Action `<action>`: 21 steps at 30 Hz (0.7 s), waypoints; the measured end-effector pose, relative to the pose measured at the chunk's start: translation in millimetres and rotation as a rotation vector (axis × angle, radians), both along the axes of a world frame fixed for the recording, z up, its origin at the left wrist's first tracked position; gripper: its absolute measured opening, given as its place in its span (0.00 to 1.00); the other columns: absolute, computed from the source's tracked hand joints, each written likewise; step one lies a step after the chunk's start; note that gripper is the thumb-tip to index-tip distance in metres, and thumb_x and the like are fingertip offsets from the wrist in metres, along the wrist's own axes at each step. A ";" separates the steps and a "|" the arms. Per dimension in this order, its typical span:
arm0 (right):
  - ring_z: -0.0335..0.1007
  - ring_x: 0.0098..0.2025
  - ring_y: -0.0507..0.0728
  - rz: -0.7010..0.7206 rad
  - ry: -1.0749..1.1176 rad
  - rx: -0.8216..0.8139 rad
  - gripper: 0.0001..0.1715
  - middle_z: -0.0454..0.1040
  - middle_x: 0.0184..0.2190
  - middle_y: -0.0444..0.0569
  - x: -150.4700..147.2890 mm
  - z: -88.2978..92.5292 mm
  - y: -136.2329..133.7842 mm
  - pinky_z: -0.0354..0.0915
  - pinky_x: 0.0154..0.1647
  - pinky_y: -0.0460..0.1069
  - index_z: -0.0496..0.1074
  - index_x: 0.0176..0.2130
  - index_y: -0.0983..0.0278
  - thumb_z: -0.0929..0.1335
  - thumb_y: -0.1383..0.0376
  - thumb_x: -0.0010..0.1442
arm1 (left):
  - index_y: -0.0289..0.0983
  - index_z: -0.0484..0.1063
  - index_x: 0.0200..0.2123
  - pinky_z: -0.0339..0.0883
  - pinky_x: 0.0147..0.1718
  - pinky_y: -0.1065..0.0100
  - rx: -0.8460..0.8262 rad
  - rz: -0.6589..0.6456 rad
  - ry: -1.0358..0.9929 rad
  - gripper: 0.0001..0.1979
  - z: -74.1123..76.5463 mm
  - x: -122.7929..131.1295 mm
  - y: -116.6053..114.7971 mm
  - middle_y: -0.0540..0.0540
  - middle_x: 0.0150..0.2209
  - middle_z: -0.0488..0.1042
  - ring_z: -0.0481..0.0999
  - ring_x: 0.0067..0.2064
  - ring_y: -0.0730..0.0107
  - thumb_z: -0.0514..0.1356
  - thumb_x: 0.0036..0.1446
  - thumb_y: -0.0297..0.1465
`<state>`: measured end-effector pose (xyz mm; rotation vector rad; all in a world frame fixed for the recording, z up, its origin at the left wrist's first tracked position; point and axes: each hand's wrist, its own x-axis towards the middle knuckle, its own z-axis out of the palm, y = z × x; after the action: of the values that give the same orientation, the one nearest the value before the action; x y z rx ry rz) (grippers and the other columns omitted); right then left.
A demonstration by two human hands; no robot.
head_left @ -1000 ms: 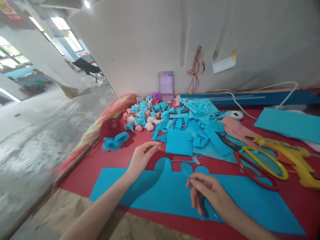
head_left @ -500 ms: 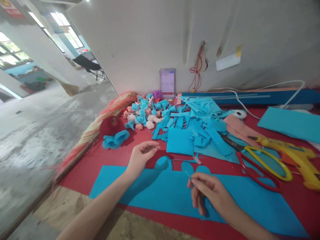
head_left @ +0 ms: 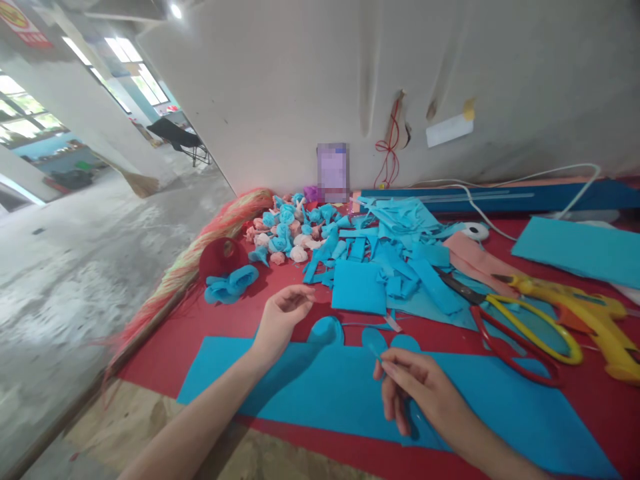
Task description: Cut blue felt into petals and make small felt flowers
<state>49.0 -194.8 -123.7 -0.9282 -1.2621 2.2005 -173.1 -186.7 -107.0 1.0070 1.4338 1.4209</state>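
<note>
My left hand (head_left: 286, 317) hovers above the long blue paper strip (head_left: 310, 383), its thumb and fingers curled together in a loose pinch. Whatever sits between those fingertips, if anything, is too small to make out. With thumb and forefinger, my right hand (head_left: 413, 383) pinches the narrow end of a small blue paper petal (head_left: 374, 341). Its other fingers hang curled over the strip. Along the strip's far edge show a rounded blue piece (head_left: 326, 330) and another round blue petal (head_left: 406, 343). A square blue paper stack (head_left: 359, 287) lies just beyond.
Scissors (head_left: 525, 327) with red and yellow handles and a yellow glue gun (head_left: 575, 300) lie right. Blue paper scraps (head_left: 400, 247) and several paper flowers (head_left: 285, 230) cover the back. Left are a red roll (head_left: 220, 260), blue curled petals (head_left: 231, 283) and pink-and-yellow fibre (head_left: 200, 250).
The whole view has shifted slightly. Both hands keep nearly the same pose and place over the blue strip, the right one still at the petal.
</note>
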 end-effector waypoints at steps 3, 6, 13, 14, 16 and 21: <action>0.60 0.10 0.47 -0.002 0.001 0.008 0.27 0.68 0.13 0.44 -0.6 0.5 0.9 0.57 0.12 0.41 0.63 0.28 0.67 0.65 0.44 0.48 | 0.36 0.72 0.28 0.65 0.37 0.71 0.006 -0.002 -0.023 0.06 -0.5 0.0 -0.4 0.47 0.30 0.74 0.71 0.35 0.71 0.63 0.42 0.30; 0.60 0.10 0.47 -0.002 -0.006 0.002 0.27 0.68 0.13 0.44 -0.4 0.2 1.2 0.57 0.12 0.40 0.63 0.28 0.67 0.65 0.45 0.49 | 0.36 0.72 0.29 0.65 0.37 0.72 0.011 -0.008 -0.035 0.07 -3.1 -1.0 -0.8 0.48 0.30 0.73 0.71 0.34 0.73 0.63 0.43 0.30; 0.61 0.11 0.48 0.007 0.006 0.007 0.27 0.68 0.13 0.44 0.7 -1.0 -0.1 0.57 0.12 0.41 0.63 0.28 0.67 0.65 0.45 0.49 | 0.37 0.72 0.30 0.63 0.34 0.74 0.029 -0.024 -0.021 0.07 -7.1 -2.8 -0.9 0.50 0.29 0.72 0.69 0.32 0.75 0.63 0.44 0.30; 0.61 0.10 0.48 0.005 0.009 0.004 0.27 0.68 0.13 0.44 0.7 -1.1 -0.1 0.57 0.12 0.41 0.63 0.28 0.67 0.65 0.45 0.49 | 0.37 0.72 0.30 0.63 0.33 0.74 0.030 -0.024 -0.013 0.07 -6.9 -2.7 -1.0 0.50 0.28 0.71 0.69 0.32 0.75 0.63 0.44 0.30; 0.60 0.10 0.47 0.002 0.015 0.001 0.27 0.68 0.13 0.44 0.5 -1.2 -0.2 0.57 0.11 0.41 0.63 0.28 0.67 0.66 0.45 0.49 | 0.37 0.72 0.30 0.63 0.33 0.73 0.032 -0.021 0.006 0.07 -6.1 -2.2 -1.3 0.50 0.28 0.71 0.69 0.32 0.74 0.64 0.44 0.30; 0.61 0.10 0.47 -0.005 0.018 -0.009 0.27 0.68 0.13 0.44 0.1 -2.0 -0.7 0.57 0.11 0.40 0.63 0.28 0.68 0.66 0.45 0.49 | 0.38 0.74 0.32 0.65 0.36 0.70 0.044 -0.018 0.058 0.09 -4.4 -1.0 -2.0 0.47 0.32 0.72 0.70 0.36 0.70 0.64 0.44 0.32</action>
<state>49.1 -195.5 -125.6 -0.9118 -1.2417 2.2075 -174.1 -188.6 -111.3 1.0943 1.4369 1.4263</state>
